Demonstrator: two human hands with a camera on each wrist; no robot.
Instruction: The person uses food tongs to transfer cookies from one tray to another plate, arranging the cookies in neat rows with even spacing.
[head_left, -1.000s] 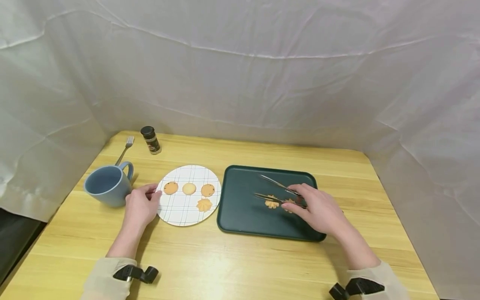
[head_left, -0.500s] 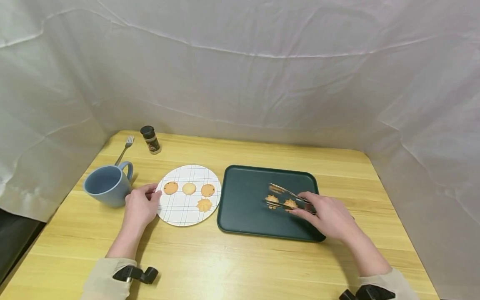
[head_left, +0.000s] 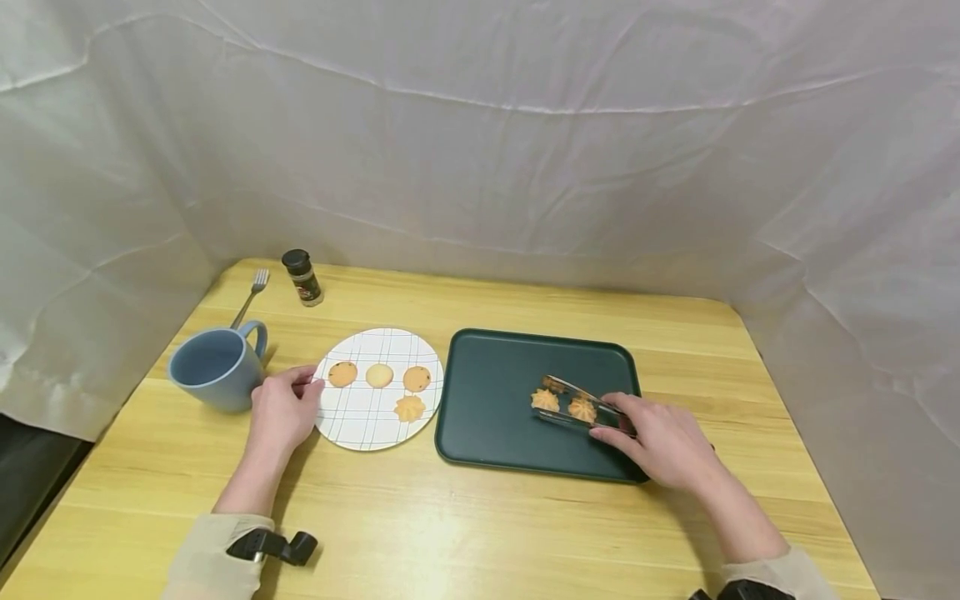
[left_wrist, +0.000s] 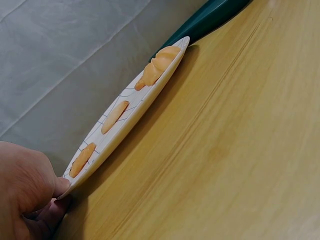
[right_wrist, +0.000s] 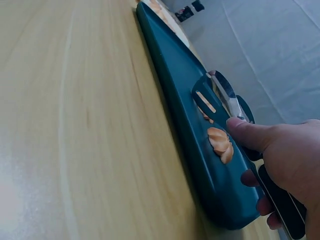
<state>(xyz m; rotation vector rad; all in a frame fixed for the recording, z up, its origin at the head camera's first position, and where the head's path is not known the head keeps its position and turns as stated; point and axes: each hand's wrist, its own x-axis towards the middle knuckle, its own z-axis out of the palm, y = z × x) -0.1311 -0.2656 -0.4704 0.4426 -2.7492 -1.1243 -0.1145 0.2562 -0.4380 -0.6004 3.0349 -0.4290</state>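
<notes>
My right hand (head_left: 626,427) grips metal tongs (head_left: 577,398) low over the dark green tray (head_left: 487,400). The tongs' arms stand apart, with two flower-shaped cookies (head_left: 545,401) on the tray between them. In the right wrist view my right hand (right_wrist: 285,160) holds the tongs (right_wrist: 220,95) above one cookie (right_wrist: 220,142) on the tray (right_wrist: 185,115). My left hand (head_left: 288,400) pinches the left rim of a white checked plate (head_left: 360,417) that carries several cookies (head_left: 379,376). In the left wrist view the thumb (left_wrist: 47,185) sits on the plate's (left_wrist: 125,125) rim.
A blue mug (head_left: 213,367) stands left of the plate, close to my left hand. A fork (head_left: 251,298) and a small spice jar (head_left: 302,278) lie at the back left. The wooden table (head_left: 465,533) is walled by white cloth on three sides.
My right hand drew the tongs back to the right and lower, so their arms now flank the two cookies on the tray. My left hand and the plate stayed put.
</notes>
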